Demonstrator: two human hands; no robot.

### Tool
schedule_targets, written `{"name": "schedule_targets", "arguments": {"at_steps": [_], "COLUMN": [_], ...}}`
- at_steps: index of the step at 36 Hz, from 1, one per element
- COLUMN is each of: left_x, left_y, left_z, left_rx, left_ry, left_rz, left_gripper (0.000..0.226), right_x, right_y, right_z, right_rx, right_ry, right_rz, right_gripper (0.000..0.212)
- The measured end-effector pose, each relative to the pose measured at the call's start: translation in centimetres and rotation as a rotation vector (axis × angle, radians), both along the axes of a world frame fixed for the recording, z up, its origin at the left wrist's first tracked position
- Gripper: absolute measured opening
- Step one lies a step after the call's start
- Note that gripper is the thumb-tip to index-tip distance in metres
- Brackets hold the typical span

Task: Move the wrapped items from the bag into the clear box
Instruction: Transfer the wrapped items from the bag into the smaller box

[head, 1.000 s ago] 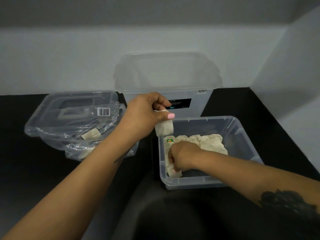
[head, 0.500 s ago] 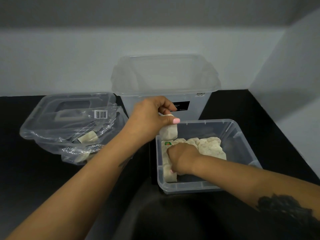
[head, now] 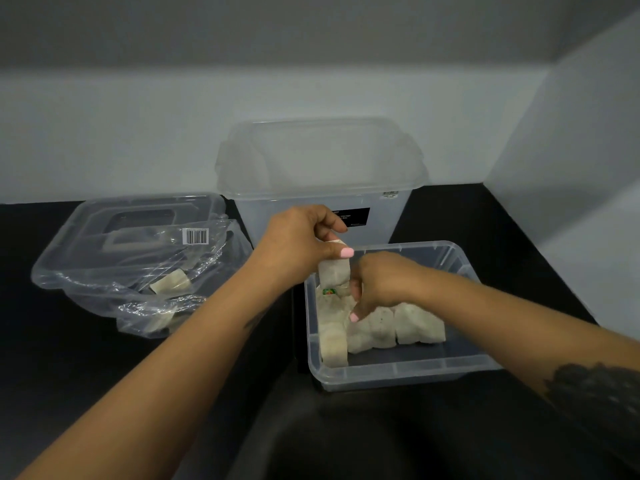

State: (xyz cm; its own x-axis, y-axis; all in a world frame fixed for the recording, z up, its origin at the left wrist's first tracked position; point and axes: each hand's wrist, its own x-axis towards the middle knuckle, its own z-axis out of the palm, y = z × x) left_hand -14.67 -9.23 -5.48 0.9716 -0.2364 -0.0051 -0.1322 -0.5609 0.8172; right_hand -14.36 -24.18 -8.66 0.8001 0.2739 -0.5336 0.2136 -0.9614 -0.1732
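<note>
On a dark counter, a crumpled clear bag (head: 138,271) lies at far left over a transparent lid (head: 114,220), a few pale wrapped items (head: 170,283) left inside it. Behind centre stands a tall lidded bin (head: 322,181) (not the target). At centre, the left hand (head: 298,247) pinches one wrapped packet (head: 334,276) by its top edge, dangling it just over the near-left corner of the clear box (head: 408,370) — not yet set down. To its right, the right hand (head: 379,284) reaches into the box, fingers curled against the row of packets (head: 381,327) already packed along the back; whether it grips one or only steadies them cannot be told. The risk from here, as it appears: the hanging packet is held by a thin flap and could slip or land askew, while a nudge from the right hand could topple the upright row — leaving no tidy slot for what remains in the bag.
</note>
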Motion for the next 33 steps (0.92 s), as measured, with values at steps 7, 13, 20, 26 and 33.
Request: {"name": "schedule_targets", "arguments": {"at_steps": [7, 13, 20, 26, 33], "left_x": [0.4, -0.3, -0.3, -0.3, -0.2], "left_y": [-1.0, -2.2, -2.5, -2.1, -2.0], "left_z": [-0.4, -0.4, -0.7, -0.9, -1.2], "left_rx": [0.046, 0.124, 0.152, 0.138, 0.143], "left_ry": [0.024, -0.012, -0.026, -0.025, -0.021], "left_rz": [-0.046, -0.116, -0.126, -0.128, -0.115], "left_gripper": [0.028, 0.016, 0.030, 0.032, 0.030], "right_x": [0.5, -0.2, -0.5, -1.0, -1.5], "right_y": [-2.2, -2.9, -3.3, -1.9, -0.3], "right_z": [3.7, 3.2, 0.4, -2.5, -4.4], "right_rx": [0.433, 0.590, 0.305, 0.079, -0.105], "right_ry": [0.065, 0.025, 0.138, 0.231, 0.170], "right_rz": [-0.224, -0.322, -0.225, -0.090, 0.019], "right_gripper": [0.045, 0.023, 0.018, 0.022, 0.020]}}
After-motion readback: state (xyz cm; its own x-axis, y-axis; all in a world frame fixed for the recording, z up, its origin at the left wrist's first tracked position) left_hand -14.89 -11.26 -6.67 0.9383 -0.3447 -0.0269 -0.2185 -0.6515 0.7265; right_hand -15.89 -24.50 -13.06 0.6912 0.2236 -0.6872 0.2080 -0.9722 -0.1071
